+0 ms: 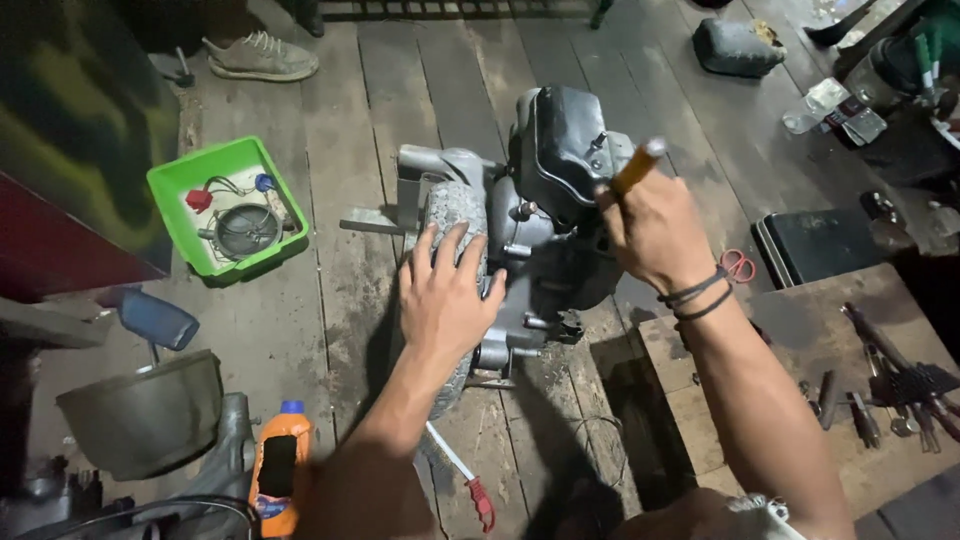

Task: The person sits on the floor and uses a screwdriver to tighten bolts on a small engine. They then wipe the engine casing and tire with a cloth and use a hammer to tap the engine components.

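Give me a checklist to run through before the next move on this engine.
1. Left hand steadying the engine: ok, palm flat on it.
2. Right hand gripping the yellow-handled tool: ok.
3. Tool tip seated on a fastener: cannot tell, hidden behind the hand.
4. Engine resting on the wooden floor: ok.
5. Green tray beside the engine for loose parts: ok.

Repair workshop (plank floor (330, 200)): engine (540, 200), tools (900, 395)
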